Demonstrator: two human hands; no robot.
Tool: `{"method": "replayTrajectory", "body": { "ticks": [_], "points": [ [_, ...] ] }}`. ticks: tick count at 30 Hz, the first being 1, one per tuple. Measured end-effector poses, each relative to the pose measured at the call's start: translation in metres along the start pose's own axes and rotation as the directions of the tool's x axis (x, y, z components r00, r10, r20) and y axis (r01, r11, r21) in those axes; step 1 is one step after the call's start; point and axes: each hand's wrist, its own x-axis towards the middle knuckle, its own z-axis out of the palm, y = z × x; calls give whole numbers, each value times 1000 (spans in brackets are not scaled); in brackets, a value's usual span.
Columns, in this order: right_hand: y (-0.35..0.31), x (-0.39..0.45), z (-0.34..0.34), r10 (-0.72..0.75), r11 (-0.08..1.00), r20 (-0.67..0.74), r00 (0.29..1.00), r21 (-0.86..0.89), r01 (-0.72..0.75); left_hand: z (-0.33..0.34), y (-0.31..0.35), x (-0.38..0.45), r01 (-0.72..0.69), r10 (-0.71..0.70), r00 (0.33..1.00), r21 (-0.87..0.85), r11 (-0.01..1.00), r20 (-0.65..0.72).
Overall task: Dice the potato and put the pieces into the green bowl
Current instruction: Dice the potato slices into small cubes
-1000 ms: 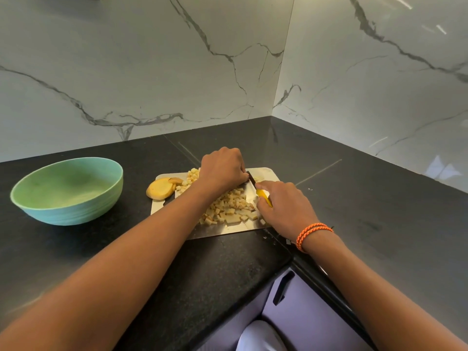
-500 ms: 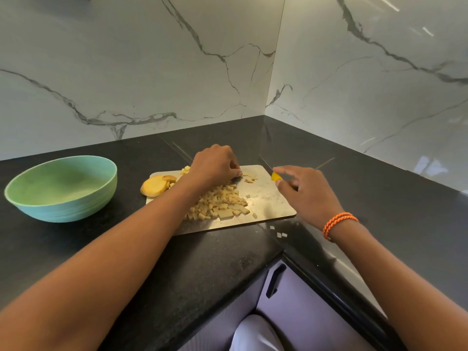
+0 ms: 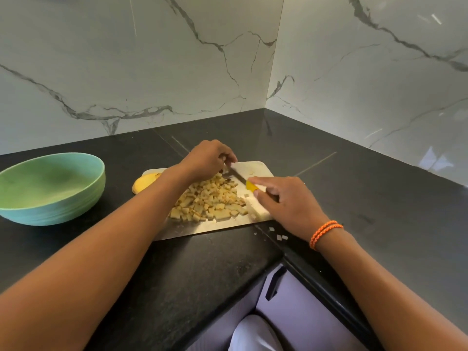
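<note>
Arms: I see both bare to the frame edge, no sleeves.
Left hand (image 3: 206, 158): nothing worn.
Right hand (image 3: 291, 203): no rings that I can see.
Right wrist: orange beaded bracelet (image 3: 325, 233), two strands side by side.

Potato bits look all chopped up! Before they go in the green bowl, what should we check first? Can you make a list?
1. Bowl within reach, left of the board: ok.
2. Bowl ready to take pieces, nothing seen inside: ok.
3. Dice heaped together on the board: ok.
4. Stray bits lie off the board on the counter: not ok.
5. Potato chunk at the board's left end is uncut: not ok.
6. Right hand grips the knife, blade pointing toward the left hand; whether its fingers are clear of the edge: cannot tell.
</note>
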Motion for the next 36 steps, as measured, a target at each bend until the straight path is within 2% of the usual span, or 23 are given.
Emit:
{"method": "replayTrajectory", "body": {
  "ticks": [2, 4, 6, 9, 13, 15, 17, 20, 23, 27, 31, 36],
  "points": [
    [9, -1, -8, 45, 999, -55, 997, -12, -46, 0, 2, -1, 8, -8, 1000, 0, 1000, 21],
    [15, -4, -15, 104, 989, -56, 993, -99, -109, 1, 2, -1, 6, -6, 1000, 1, 1000, 28],
    [20, -8, -20, 159, 972, -12, 987, -175, -158, 3, 3, 0, 5, -5, 1000, 5, 1000, 27],
    [15, -11, -14, 147, 969, 60, 987, -208, -131, 1, 4, -1, 22, -22, 999, -7, 1000, 24],
    [1, -11, 0, 11, 1000, 151, 988, -15, -9, -3, 2, -4, 22, -21, 1000, -52, 998, 15],
    [1, -9, 0, -30, 997, 129, 991, 80, 20, -6, 2, -4, 23, -18, 998, -97, 995, 56],
    [4, -9, -2, -23, 986, 76, 997, 165, 10, -13, 4, -5, 15, 14, 992, -219, 976, 127],
    [6, -9, -4, 20, 970, 55, 998, 239, -32, -26, 8, -8, -44, 136, 965, -375, 926, 223],
    [10, -8, -6, 47, 962, 64, 997, 267, -63, -31, 1, -6, -72, 146, 959, -291, 954, 243],
    [21, -8, -8, 97, 964, 25, 995, 247, -100, -35, -8, -7, -31, 37, 996, -64, 997, 81],
    [23, -7, -5, 126, 967, -43, 991, 227, -113, -45, -1, -12, -54, 59, 994, -62, 997, 92],
    [19, -6, 2, 109, 979, -60, 992, 178, -96, -59, 1, -19, -69, 79, 993, -105, 992, 88]
  ]
}}
